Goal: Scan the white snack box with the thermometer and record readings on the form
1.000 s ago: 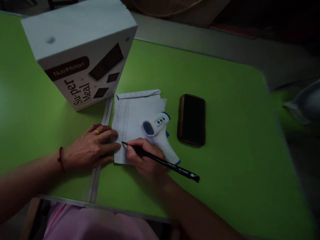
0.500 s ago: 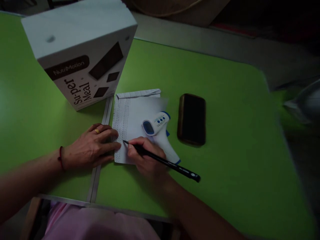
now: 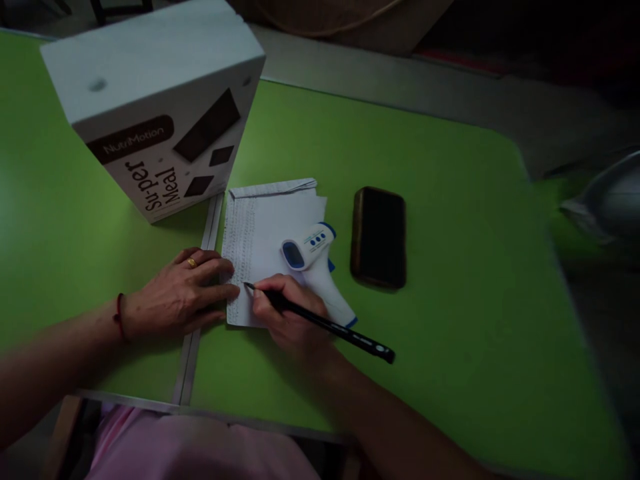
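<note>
My right hand (image 3: pixel 290 308) is closed around a black pen (image 3: pixel 330 325), whose tip meets the written part of a white paper pad (image 3: pixel 273 213). Columns of small handwriting run down the pad's left side, and its top edge is folded over. My left hand (image 3: pixel 183 290) lies flat with fingers stretched out, the fingertips resting on the pad's left edge; it holds nothing. A white and blue infrared thermometer (image 3: pixel 315 243) lies across the pad's right part, its handle partly behind my right hand.
A tall white box (image 3: pixel 160 120) printed "NutriMotion Su-per Meal" stands at the back left. To the right of the pad lies a dark phone in a brown case (image 3: pixel 379 238). Everything rests on a green table (image 3: pixel 465 300) with a metal seam (image 3: pixel 193 353).
The whole view has shifted slightly, so things appear a little further left. Both hands, the pen and the pad keep almost the same positions relative to one another.
</note>
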A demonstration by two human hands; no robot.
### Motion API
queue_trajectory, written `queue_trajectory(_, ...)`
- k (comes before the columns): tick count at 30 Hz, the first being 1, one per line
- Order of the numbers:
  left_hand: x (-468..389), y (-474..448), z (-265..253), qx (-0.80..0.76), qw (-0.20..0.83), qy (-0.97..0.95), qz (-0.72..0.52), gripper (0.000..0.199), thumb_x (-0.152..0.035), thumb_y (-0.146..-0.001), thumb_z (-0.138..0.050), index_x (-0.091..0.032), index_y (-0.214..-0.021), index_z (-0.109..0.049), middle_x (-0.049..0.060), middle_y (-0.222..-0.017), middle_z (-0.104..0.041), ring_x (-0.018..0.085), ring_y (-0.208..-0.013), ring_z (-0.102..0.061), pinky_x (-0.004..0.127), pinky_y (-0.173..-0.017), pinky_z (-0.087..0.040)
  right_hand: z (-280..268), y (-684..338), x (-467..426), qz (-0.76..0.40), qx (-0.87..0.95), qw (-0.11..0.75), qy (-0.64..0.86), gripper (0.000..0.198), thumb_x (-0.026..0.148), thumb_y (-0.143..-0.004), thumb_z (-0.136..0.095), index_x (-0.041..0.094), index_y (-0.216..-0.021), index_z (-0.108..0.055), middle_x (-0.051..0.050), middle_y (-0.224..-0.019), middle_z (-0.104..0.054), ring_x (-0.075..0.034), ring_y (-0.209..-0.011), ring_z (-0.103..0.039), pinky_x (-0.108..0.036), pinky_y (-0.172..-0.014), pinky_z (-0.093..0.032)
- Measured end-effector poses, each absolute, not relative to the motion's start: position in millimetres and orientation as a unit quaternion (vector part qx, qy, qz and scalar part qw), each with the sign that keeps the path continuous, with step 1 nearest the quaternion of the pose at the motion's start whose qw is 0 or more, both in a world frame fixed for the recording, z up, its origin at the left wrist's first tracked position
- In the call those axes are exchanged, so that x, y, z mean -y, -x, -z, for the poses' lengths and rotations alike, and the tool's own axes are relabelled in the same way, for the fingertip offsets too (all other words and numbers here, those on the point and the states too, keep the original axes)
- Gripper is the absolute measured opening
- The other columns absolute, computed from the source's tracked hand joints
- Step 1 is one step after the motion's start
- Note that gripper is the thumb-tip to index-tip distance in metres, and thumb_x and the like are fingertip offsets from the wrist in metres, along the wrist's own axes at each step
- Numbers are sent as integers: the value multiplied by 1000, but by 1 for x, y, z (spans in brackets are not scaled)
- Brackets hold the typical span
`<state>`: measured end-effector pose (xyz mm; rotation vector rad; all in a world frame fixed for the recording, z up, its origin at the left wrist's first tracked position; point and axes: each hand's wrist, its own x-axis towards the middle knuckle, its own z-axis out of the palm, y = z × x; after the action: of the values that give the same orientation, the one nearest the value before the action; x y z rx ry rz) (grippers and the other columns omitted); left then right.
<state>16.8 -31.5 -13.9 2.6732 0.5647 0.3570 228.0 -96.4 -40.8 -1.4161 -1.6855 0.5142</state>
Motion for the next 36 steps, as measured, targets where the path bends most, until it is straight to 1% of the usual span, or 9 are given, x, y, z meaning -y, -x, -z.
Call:
queue_trajectory(4, 31, -17, 14, -201, 188, -953, -129, 30, -35, -104, -47, -16, -118, -64, 14, -122, -58, 32, -117, -51, 48, -101, -40, 43, -228, 97, -202, 660, 431, 581, 8, 18, -86, -57, 21, -81, -63, 4, -63, -65, -10, -50, -56, -21, -48, -46)
queue_trajectory(9, 31, -16, 15, -200, 186, -953, -128, 32, -38, -104, -46, -17, -119, -64, 14, -123, -58, 31, -117, -52, 48, -101, -41, 41, -228, 96, -198, 668, 426, 577, 9, 17, -85, -56, 22, -80, -62, 4, -65, -66, -11, -53, -59, -21, -52, -48)
queue_trajectory(16, 31, -16, 16, -198, 187, -953, -130, 30, -37, -104, -47, -17, -118, -64, 14, -123, -58, 32, -117, -52, 49, -102, -40, 42, -229, 96, -197, 676, 430, 565, 10, 16, -86, -57, 21, -78, -60, 6, -60, -62, -9, -48, -55, -20, -48, -45)
queue_trajectory(21, 31, -16, 16, -198, 180, -955, -130, 30, -36, -104, -46, -17, -119, -63, 14, -124, -58, 31, -119, -51, 47, -101, -40, 45, -232, 99, -208, 676, 439, 554, 7, 17, -88, -59, 21, -85, -63, 5, -65, -65, -9, -52, -57, -20, -50, -46)
queue_trajectory(26, 30, -16, 16, -194, 179, -956, -131, 31, -38, -104, -46, -17, -121, -63, 14, -123, -58, 31, -117, -52, 47, -100, -41, 44, -232, 99, -190, 664, 452, 564, 9, 16, -86, -58, 21, -80, -62, 6, -63, -63, -9, -48, -53, -20, -46, -43)
queue_trajectory(31, 30, -15, 16, -192, 174, -956, -137, 33, -40, -104, -45, -17, -120, -63, 14, -122, -59, 31, -116, -52, 47, -99, -42, 43, -230, 97, -176, 665, 443, 575, 9, 16, -85, -57, 22, -79, -61, 6, -63, -64, -10, -50, -55, -21, -48, -44)
queue_trajectory(36, 30, -15, 16, -192, 174, -956, -134, 31, -37, -104, -45, -17, -119, -63, 14, -122, -59, 31, -116, -52, 47, -99, -42, 41, -229, 97, -168, 667, 442, 575, 11, 14, -84, -57, 22, -79, -60, 5, -64, -65, -10, -52, -57, -20, -51, -46)
